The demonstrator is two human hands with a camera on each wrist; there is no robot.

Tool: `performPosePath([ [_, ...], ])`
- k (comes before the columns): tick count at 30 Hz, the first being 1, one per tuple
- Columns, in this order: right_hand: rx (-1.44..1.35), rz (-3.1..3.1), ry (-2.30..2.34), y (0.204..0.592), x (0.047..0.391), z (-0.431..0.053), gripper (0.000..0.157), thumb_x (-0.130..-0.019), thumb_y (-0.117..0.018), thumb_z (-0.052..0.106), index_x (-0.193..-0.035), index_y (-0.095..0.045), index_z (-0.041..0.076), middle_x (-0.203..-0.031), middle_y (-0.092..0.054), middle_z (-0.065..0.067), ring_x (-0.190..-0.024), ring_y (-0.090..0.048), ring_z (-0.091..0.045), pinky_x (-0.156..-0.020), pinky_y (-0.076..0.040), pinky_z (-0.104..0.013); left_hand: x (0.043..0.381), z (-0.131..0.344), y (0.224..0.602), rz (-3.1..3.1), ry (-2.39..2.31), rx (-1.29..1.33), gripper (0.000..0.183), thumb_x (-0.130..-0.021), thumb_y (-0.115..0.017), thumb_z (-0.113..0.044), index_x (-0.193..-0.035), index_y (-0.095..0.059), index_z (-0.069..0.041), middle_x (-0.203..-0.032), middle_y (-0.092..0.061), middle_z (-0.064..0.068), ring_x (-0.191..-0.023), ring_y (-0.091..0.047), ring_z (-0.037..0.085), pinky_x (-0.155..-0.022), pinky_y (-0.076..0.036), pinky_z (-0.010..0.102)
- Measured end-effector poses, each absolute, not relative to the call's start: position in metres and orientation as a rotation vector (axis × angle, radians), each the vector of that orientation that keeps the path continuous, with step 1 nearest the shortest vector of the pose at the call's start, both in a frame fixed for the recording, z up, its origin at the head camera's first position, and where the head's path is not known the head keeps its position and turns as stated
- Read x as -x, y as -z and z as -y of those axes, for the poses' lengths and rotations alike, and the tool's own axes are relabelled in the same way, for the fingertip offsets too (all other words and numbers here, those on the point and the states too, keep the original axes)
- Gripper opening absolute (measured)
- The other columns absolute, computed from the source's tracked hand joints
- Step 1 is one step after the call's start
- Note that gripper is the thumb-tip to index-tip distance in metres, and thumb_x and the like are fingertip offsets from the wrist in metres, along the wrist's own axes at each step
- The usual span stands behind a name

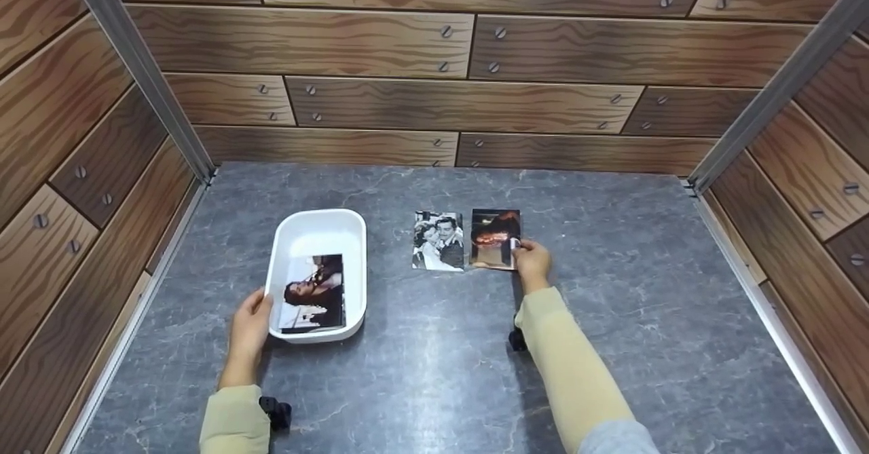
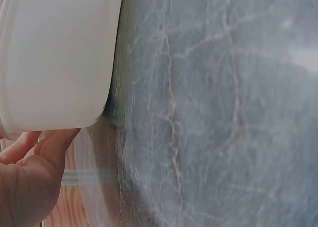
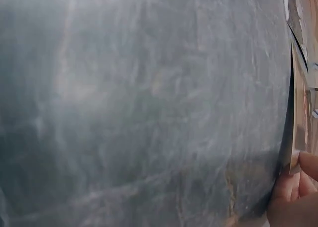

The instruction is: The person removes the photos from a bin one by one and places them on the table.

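My left hand [image 1: 249, 328] grips the near left rim of a white plastic tub [image 1: 362, 271]. In the left wrist view its fingers [image 2: 55, 143] meet the tub's outer wall [image 2: 57, 58]. Inside the tub lies a colour photo [image 1: 313, 292] of a long-haired person, turned sideways; dark edges show beneath it. To the right, my right hand [image 1: 534, 264] pinches the lower right edge of a dark photo [image 1: 494, 233] with an orange glow. The right wrist view shows this dark photo [image 3: 299, 117] edge-on, between thumb and fingers. Just left of it lies a black-and-white photo [image 1: 438, 242] of a couple.
Everything rests on a grey marbled tabletop [image 1: 421, 372]. Wood-patterned panels [image 1: 380, 47] close off the back and both sides, with metal posts [image 1: 146, 67] at the corners. Black wrist cameras [image 1: 276, 412] sit below each hand.
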State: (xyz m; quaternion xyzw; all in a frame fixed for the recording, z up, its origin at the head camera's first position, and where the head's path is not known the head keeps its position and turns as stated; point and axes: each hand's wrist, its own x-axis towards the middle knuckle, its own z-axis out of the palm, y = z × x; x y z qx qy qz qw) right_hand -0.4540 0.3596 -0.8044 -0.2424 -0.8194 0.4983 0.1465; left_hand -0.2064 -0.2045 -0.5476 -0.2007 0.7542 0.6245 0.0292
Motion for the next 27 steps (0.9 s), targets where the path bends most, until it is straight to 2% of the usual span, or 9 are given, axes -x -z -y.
performPosePath([
  [5,0.687,2.383,-1.412,0.721,0.404,-0.325,0.023,-0.074,-0.070,0.004,-0.096,-0.076,0.004,-0.081,-0.072,-0.005,-0.071,-0.062,-0.015,-0.060,-0.050,-0.023,0.208,0.203,0.546,-2.350,-1.911,0.622,0.051,-0.105,-0.038,-0.021,-0.147,-0.030,0.007,-0.148,-0.036,0.031,-0.134,-0.039,0.040,-0.113,-0.034,0.046],
  [8,0.653,2.420,-1.356,0.693,0.386,-0.312,0.023,-0.073,-0.070,0.002,-0.096,-0.075,0.002,-0.081,-0.072,-0.008,-0.070,-0.062,-0.018,-0.059,-0.050,-0.026,0.207,0.203,0.546,-2.361,-1.913,0.619,0.051,-0.105,-0.038,-0.021,-0.147,-0.031,0.007,-0.147,-0.037,0.032,-0.134,-0.040,0.040,-0.113,-0.035,0.047],
  [11,0.653,2.565,-1.281,0.661,0.365,-0.300,0.027,-0.081,-0.069,0.006,-0.107,-0.073,0.003,-0.096,-0.073,-0.013,-0.087,-0.066,-0.026,-0.077,-0.053,-0.034,0.206,0.203,0.546,-2.363,-1.919,0.610,0.050,-0.105,-0.038,-0.019,-0.146,-0.031,0.008,-0.147,-0.036,0.032,-0.134,-0.039,0.041,-0.113,-0.034,0.047],
  [15,0.642,2.619,-1.178,0.654,0.357,-0.296,0.031,-0.080,-0.071,0.009,-0.110,-0.072,0.005,-0.096,-0.073,-0.012,-0.093,-0.066,-0.029,-0.086,-0.050,-0.039,0.204,0.203,0.547,-2.372,-1.914,0.601,0.051,-0.104,-0.038,-0.019,-0.146,-0.031,0.009,-0.147,-0.035,0.033,-0.135,-0.039,0.041,-0.114,-0.033,0.047],
  [20,0.518,2.512,-1.274,0.694,0.376,-0.319,0.034,-0.073,-0.082,0.019,-0.105,-0.074,0.007,-0.079,-0.071,-0.002,-0.074,-0.064,-0.017,-0.072,-0.050,-0.027,0.205,0.202,0.547,-2.375,-1.921,0.602,0.050,-0.104,-0.038,-0.019,-0.146,-0.031,0.009,-0.147,-0.035,0.033,-0.134,-0.039,0.041,-0.114,-0.033,0.047],
  [22,0.505,2.447,-1.433,0.702,0.381,-0.326,0.036,-0.075,-0.082,0.022,-0.106,-0.074,0.006,-0.080,-0.071,-0.003,-0.074,-0.064,-0.016,-0.069,-0.052,-0.026,0.206,0.202,0.547,-2.372,-1.921,0.608,0.050,-0.105,-0.038,-0.019,-0.146,-0.031,0.009,-0.147,-0.036,0.032,-0.134,-0.039,0.040,-0.114,-0.033,0.047],
  [25,0.618,2.311,-1.726,0.676,0.370,-0.316,0.043,-0.080,-0.079,0.022,-0.116,-0.069,0.002,-0.100,-0.072,-0.012,-0.091,-0.066,-0.020,-0.082,-0.055,-0.030,0.206,0.203,0.547,-2.371,-1.914,0.613,0.050,-0.104,-0.038,-0.020,-0.146,-0.032,0.008,-0.147,-0.036,0.032,-0.134,-0.039,0.040,-0.113,-0.033,0.046],
  [26,0.589,2.205,-1.824,0.670,0.367,-0.313,0.043,-0.077,-0.082,0.022,-0.114,-0.070,0.003,-0.099,-0.072,-0.010,-0.088,-0.066,-0.018,-0.078,-0.055,-0.026,0.206,0.204,0.547,-2.368,-1.916,0.612,0.050,-0.105,-0.038,-0.020,-0.146,-0.031,0.008,-0.147,-0.036,0.032,-0.134,-0.039,0.040,-0.113,-0.033,0.047],
  [27,0.653,2.158,-1.910,0.649,0.358,-0.302,0.046,-0.081,-0.079,0.019,-0.121,-0.066,0.000,-0.110,-0.070,-0.015,-0.096,-0.065,-0.021,-0.087,-0.054,-0.030,0.205,0.204,0.547,-2.367,-1.913,0.610,0.051,-0.105,-0.038,-0.020,-0.146,-0.031,0.008,-0.148,-0.035,0.032,-0.134,-0.039,0.040,-0.114,-0.033,0.046],
])
